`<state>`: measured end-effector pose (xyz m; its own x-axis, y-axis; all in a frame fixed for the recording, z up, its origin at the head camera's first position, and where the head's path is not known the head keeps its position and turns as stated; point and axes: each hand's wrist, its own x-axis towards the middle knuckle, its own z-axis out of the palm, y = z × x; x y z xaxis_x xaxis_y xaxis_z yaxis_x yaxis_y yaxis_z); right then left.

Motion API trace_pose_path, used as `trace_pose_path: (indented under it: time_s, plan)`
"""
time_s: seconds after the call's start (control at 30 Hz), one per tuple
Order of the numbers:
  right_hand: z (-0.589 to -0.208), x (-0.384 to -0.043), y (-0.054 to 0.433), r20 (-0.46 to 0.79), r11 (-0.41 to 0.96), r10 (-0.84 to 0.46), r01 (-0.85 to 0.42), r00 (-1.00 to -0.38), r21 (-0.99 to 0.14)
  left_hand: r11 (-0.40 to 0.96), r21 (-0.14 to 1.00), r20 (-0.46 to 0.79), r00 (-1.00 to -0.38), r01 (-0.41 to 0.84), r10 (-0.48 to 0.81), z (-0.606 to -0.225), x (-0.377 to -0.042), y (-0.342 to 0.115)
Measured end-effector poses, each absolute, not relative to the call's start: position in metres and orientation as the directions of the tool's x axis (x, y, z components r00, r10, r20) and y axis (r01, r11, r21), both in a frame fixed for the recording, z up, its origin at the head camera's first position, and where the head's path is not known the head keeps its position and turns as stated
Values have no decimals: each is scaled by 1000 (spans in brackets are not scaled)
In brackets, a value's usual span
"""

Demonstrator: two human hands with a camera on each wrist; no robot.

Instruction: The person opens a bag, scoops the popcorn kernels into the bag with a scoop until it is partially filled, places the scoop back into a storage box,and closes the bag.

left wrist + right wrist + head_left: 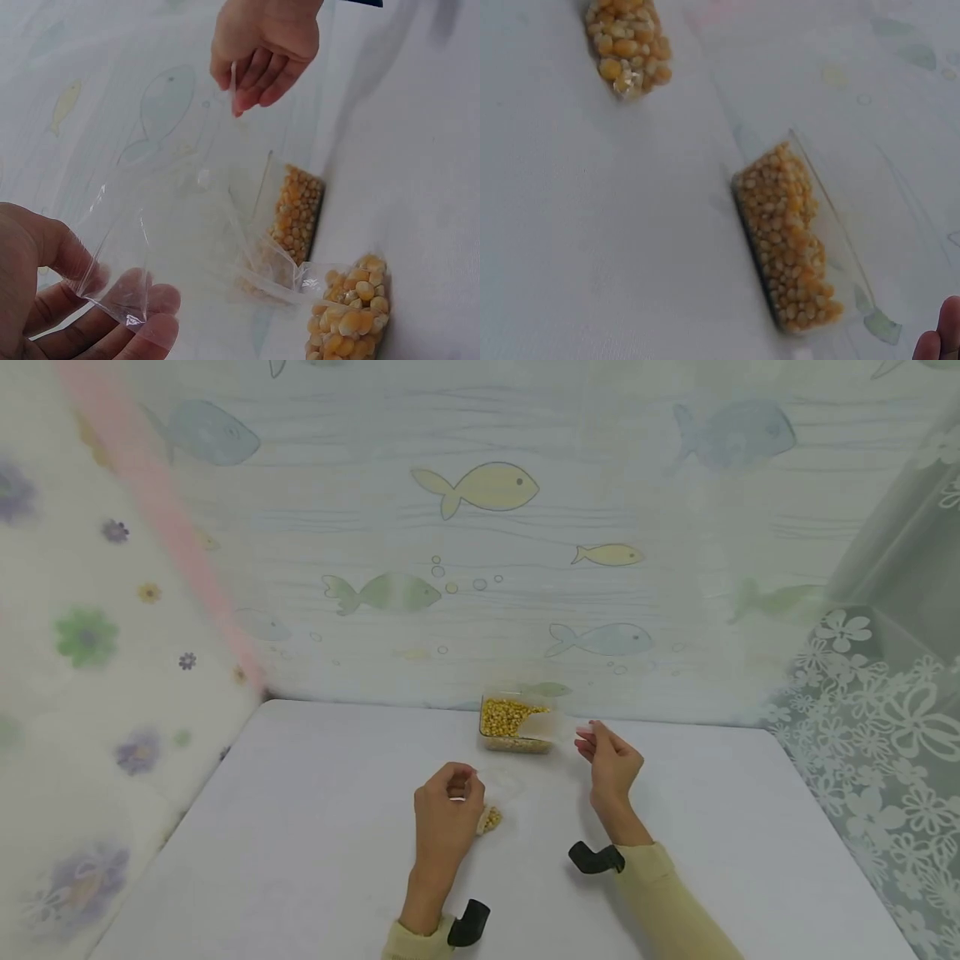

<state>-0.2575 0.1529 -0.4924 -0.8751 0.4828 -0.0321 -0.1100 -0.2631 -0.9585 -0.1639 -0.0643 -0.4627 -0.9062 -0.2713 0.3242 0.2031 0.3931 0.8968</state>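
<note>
My left hand [446, 820] pinches the upper edge of a clear plastic bag [127, 296] between thumb and fingers. Corn kernels [349, 322] fill the bag's lower end, which is at the table surface. Beyond it stands a clear rectangular container [517, 746] of yellow corn kernels [784, 255]. My right hand [615, 765] is right of the container and pinches the thin end of a translucent whitish scoop [542, 727]. Its broad end overlaps the container's right side in the head view; whether it touches the corn I cannot tell.
A white table [315, 827] spreads around both hands. Behind the container rises a fish-printed cloth [480, 635], close to the table's back edge. Flowered fabric [82, 718] hangs at the left, and lace-patterned fabric [885, 768] at the right.
</note>
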Motion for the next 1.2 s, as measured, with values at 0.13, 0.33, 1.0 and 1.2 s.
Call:
trace_pose_path:
  time_s: [0.13, 0.33, 1.0, 1.2]
  plan:
    - [-498, -266, 148, -1, -230, 480, -125, -877, -965, 393, 896, 327, -906, 207, -269, -466, -164, -63]
    - [-503, -273, 140, 57, -151, 482, -147, -875, -978, 377, 902, 322, -908, 209, -268, -465, -161, -62]
    - [-495, -277, 127, -268, -373, 265, 158, -926, -914, 387, 899, 323, -909, 206, -266, -463, -163, -65]
    - [-498, -277, 128, -307, -451, 240, 174, -921, -876, 373, 905, 315, -909, 202, -272, -462, -163, -66]
